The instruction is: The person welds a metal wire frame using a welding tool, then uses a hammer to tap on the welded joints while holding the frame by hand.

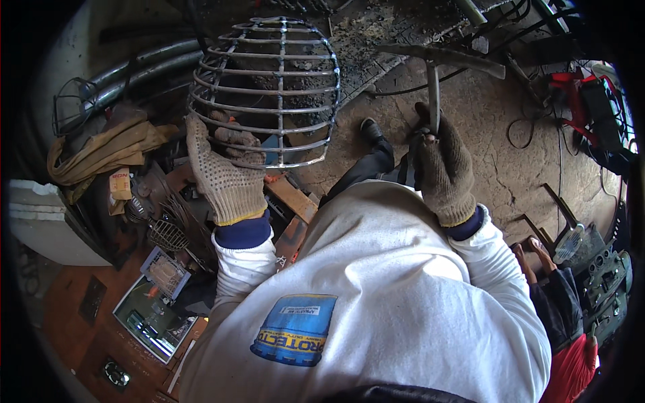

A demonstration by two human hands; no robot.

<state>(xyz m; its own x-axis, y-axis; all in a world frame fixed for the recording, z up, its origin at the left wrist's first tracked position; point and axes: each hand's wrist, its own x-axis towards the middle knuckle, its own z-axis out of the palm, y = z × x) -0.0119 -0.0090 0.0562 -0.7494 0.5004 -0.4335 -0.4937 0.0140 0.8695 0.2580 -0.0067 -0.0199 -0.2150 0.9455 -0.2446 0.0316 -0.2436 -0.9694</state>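
My left hand (227,176), in a dotted knit work glove, is closed round the lower left bars of a rounded cage of welded metal rods (281,107). The cage is held up in front of me, its curved ribs crossed by a straight upright rod. On the right, my gloved right hand (447,171) grips the handle of a chipping hammer (434,91). Its long, thin head points left and right above the fist, apart from the cage. Part of the left fingers shows through the bars.
At left lie a brown cloth (107,151), a small yellow box (120,185) and bundled rods. An orange-brown table (74,322) holds a glass-topped frame (151,322). Cables cross the stone floor (497,148). A red-and-black machine (584,107) stands right; another person (561,302) is at lower right.
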